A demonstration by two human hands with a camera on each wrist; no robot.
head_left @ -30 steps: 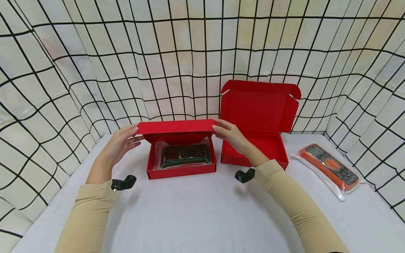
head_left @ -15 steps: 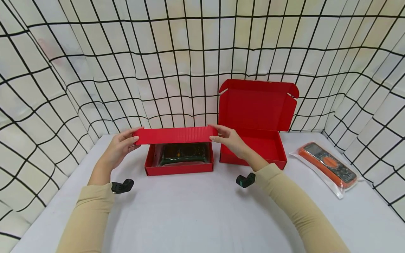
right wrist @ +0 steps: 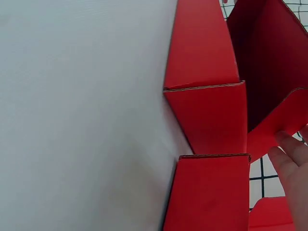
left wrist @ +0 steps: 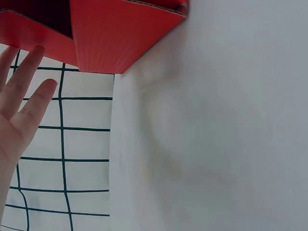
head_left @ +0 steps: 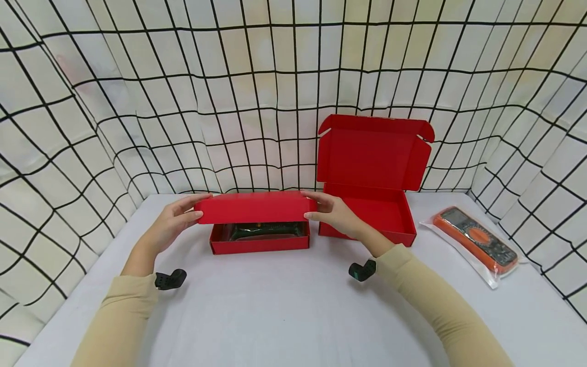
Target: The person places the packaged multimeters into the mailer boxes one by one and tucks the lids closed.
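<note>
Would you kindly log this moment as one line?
Left hand: grips red lid at left; right hand: grips lid at right; lid: part-open over green multimeter; second red box: open; orange multimeter: bagged

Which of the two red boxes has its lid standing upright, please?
The right red box, beside the orange multimeter: its upright lid stands untouched. The left red box has a tilted lid, held by the left hand and right hand.

A curtained booth, grid-patterned cloth [head_left: 286, 92] around a white table [head_left: 275, 311]
</note>
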